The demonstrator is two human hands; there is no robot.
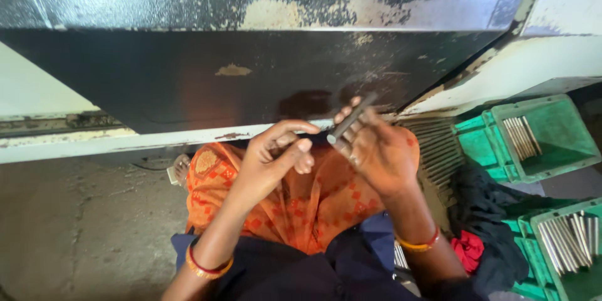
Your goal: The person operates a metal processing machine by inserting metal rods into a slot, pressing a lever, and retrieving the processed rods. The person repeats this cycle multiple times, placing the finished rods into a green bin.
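Nothing fancy at the far left, just bare concrete floor (81, 226) and the pale chipped ledge (75, 144) of a big dark machine panel (251, 81). Over the lap, an orange patterned cloth (301, 207) is seen spread, and above it the left hand (276, 160) is held with fingers curled loosely and the thumb stretched toward the other hand; nothing can be made out pinched in it, tbh. Just to its right, a thin dark metal rod (351, 119) is gripped in the right hand (379, 157), fingers pressed around its lower end. The rod's long axis is tilted up and to the right, its free lower tip pointed at the left thumb, so the left hand is nearest that end and almost touching. Further right, a row of similar rods (439, 150) is laid beside the knee, then two green plastic crates (552, 125) holding grey rods (520, 135) are parked at the right edge, with black and red cloth (476, 238) bunched between. No labels can be read.
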